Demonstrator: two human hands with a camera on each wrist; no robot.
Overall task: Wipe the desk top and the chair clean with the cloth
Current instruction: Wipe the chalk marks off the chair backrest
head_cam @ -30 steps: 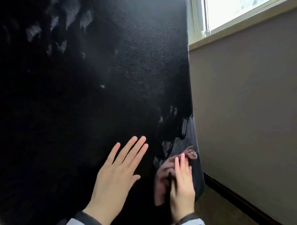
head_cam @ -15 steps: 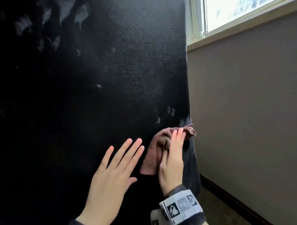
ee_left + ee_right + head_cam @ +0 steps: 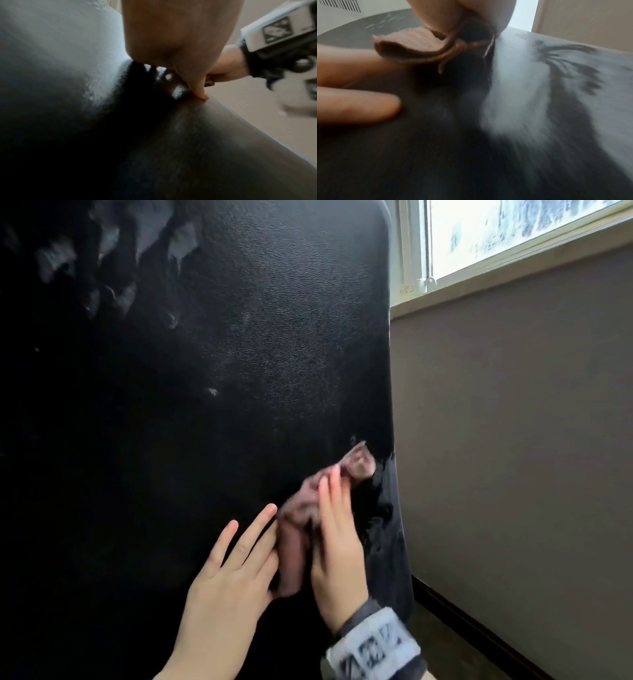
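A large black surface with a fine leather-like grain, apparently the chair (image 3: 212, 392), fills the left two thirds of the head view, from the top edge to the bottom; its right edge runs down the frame just right of centre. Pale dusty smears mark it in the upper left of the frame, and a greyer streaked patch lies along its right edge low in the frame. To the right stands a plain grey-brown wall (image 3: 513, 457), with a bright window (image 3: 513, 231) in the upper right corner and a dark skirting strip (image 3: 479, 635) slanting down to the lower right. In the lower centre of the head view two bare hands rest on the black surface. The left hand (image 3: 226, 594) lies flat with its fingers straight and slightly spread, grasping nothing. Just right of it, the right hand (image 3: 337, 553) presses a small crumpled brown-pink cloth (image 3: 301, 515) against the surface with straight fingers; it is motion-blurred. The cloth sits near the right edge of the black surface, between the two hands, one corner poking out beyond the fingertips. A grey band with printed square markers (image 3: 373, 645) wraps the right wrist at the bottom of the frame.
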